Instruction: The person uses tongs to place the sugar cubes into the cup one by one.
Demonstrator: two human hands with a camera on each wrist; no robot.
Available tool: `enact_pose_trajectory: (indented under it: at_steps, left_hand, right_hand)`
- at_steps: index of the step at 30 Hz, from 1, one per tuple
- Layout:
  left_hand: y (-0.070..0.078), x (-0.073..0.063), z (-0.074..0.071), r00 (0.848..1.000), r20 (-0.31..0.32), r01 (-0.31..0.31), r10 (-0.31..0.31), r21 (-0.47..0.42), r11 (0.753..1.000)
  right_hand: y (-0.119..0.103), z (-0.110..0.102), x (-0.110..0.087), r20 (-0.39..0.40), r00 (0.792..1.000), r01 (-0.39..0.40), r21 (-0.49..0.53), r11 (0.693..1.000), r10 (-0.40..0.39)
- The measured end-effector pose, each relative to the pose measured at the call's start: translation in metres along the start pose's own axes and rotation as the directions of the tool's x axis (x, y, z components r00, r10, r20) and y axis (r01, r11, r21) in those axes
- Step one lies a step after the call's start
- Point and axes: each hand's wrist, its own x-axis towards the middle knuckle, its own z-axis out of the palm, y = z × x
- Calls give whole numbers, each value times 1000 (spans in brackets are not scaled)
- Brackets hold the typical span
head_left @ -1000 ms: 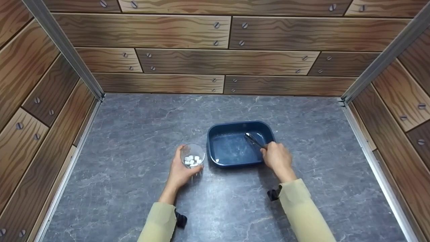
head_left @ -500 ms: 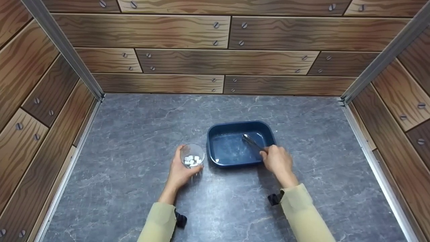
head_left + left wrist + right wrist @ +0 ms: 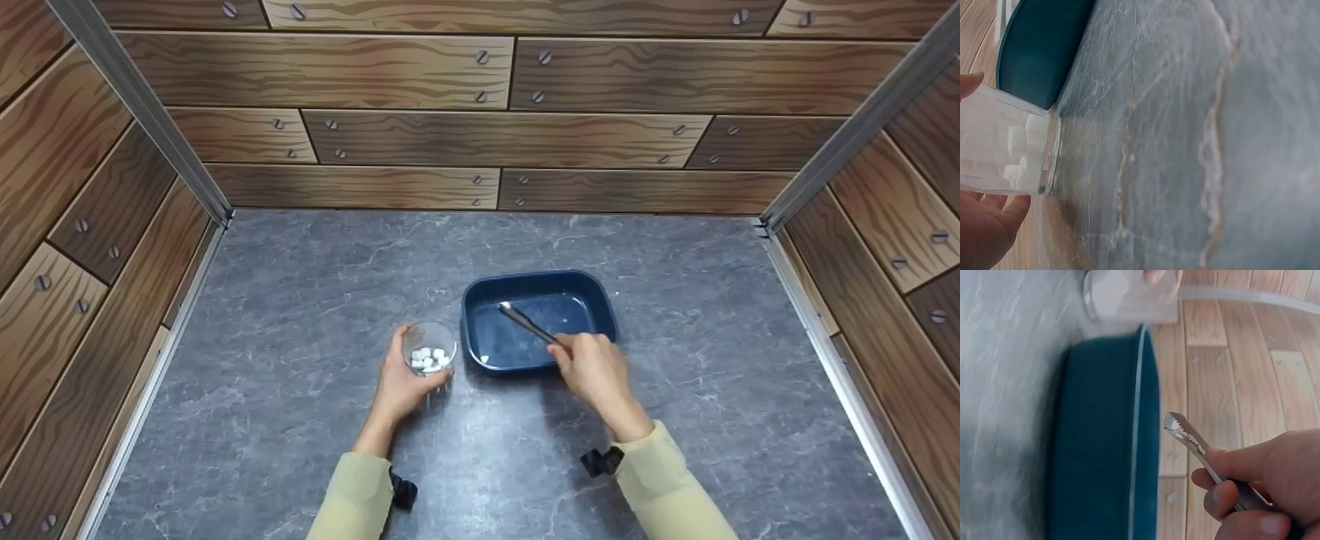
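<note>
My left hand curls round a clear cup standing on the grey surface. Several small white pieces lie in its bottom; the left wrist view shows them as blocky with rounded edges. My right hand grips metal tongs over the dark blue dish. In the right wrist view the toothed tips sit close together, with a small white piece between them. Inside the dish, a white piece lies at the front left corner.
The dish stands just right of the cup, a narrow gap between them. A marbled grey surface lies beneath everything. Wood-patterned panels with metal corner strips enclose the back and both sides.
My right hand has moved left and a little nearer, carrying the tongs from the dish's right side toward its left. My left hand and the cup have stayed put.
</note>
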Motion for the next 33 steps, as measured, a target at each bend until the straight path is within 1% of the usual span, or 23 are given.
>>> enact_pose_trajectory:
  at_steps: [3,7,11,15,18,25,28,33]
  left_hand:
    - [-1,0,0,1000,4,3,-3,-12,1000]
    - [-1,0,-1,1000,3,0,0,-6,1000]
    - [-1,-1,0,1000,-2,-10,10,0,1000]
    - [-2,-1,0,999,-14,-37,37,-4,999]
    - [-3,-1,0,998,-20,-56,56,-10,998]
    - [-2,0,0,999,-19,-42,42,-3,999]
    - [-2,0,0,999,-17,-28,28,1,1000]
    - [0,-1,0,1000,-9,1,0,17,1000]
  right_hand:
    - [-11,1,-4,-9,998,69,16,998,-69]
    - [-25,3,-10,-26,988,153,12,988,-153]
    - [-36,6,-14,-49,975,216,13,976,-215]
    - [-45,9,-16,-68,961,268,7,963,-267]
    - [-49,12,-16,-71,955,288,-2,958,-287]
    - [-53,18,-14,-56,950,309,-5,951,-309]
    - [-52,19,-13,-61,950,305,-1,952,-305]
    - [-47,18,-12,-58,960,277,20,961,-276]
